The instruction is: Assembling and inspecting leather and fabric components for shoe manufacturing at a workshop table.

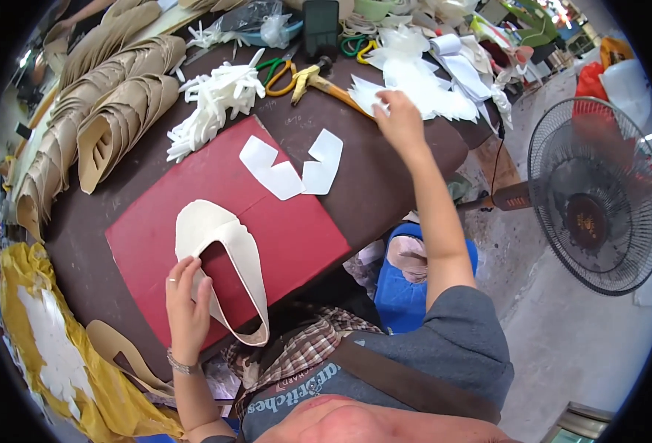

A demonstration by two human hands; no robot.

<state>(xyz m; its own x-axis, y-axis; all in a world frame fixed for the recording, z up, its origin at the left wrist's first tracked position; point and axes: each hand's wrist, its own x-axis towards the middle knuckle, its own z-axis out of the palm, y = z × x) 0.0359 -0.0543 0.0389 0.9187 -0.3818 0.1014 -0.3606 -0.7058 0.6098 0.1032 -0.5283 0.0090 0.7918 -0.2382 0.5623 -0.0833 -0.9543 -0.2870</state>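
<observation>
A cream shoe upper [247,244], shaped as an open loop, lies on a red board [149,244]. My left hand [188,299] is closed on its left edge, thumb on the inner side and fingers outside. Further up, two white notched pieces [272,168] lie side by side, partly over the board's far edge. My right arm stretches out to the far right, where my right hand [399,122] bends its fingers at the near edge of a heap of white cut pieces [407,66]. Whatever is between those fingertips is too small to make out.
A hammer [329,87] lies beside the white heap, its handle end near my right hand. Orange-handled scissors [280,77] and a bundle of white strips [219,103] are left of it. Stacked tan uppers [126,122] line the left. A fan [591,196] stands right.
</observation>
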